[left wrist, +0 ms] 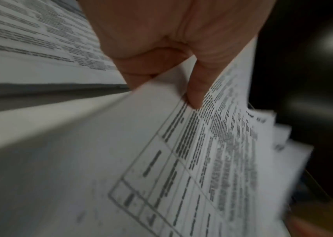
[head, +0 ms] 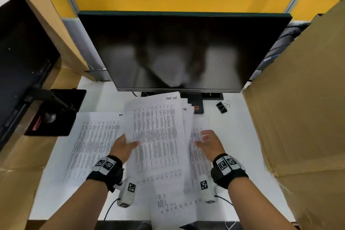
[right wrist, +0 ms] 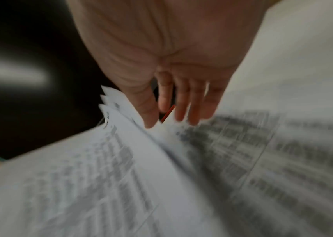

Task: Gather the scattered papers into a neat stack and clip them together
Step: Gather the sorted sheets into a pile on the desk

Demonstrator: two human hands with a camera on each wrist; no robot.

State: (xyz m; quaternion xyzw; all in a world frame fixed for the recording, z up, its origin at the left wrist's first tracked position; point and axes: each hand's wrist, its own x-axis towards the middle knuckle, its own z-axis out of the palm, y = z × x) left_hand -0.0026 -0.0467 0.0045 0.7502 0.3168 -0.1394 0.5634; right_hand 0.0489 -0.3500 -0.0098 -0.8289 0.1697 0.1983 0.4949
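Note:
My left hand (head: 124,146) pinches the left edge of a fanned bundle of printed papers (head: 158,132), thumb on top, lifted and tilted over the white desk (head: 237,136). In the left wrist view the thumb (left wrist: 196,89) lies on the top sheet (left wrist: 212,160), fingers under it. My right hand (head: 209,141) hovers with straight fingers beside the bundle's right edge, over a sheet lying flat (head: 198,155); the right wrist view shows its fingers (right wrist: 181,104) spread and holding nothing. Another sheet (head: 93,142) lies flat at the left. Black binder clips (head: 222,107) sit at the back right.
A dark monitor (head: 179,50) stands close behind the papers on a black stand with a red mark (head: 197,107). Cardboard boxes (head: 302,99) wall the desk's right side. A second monitor and its black base (head: 56,112) crowd the left. One more sheet (head: 173,203) overhangs the front edge.

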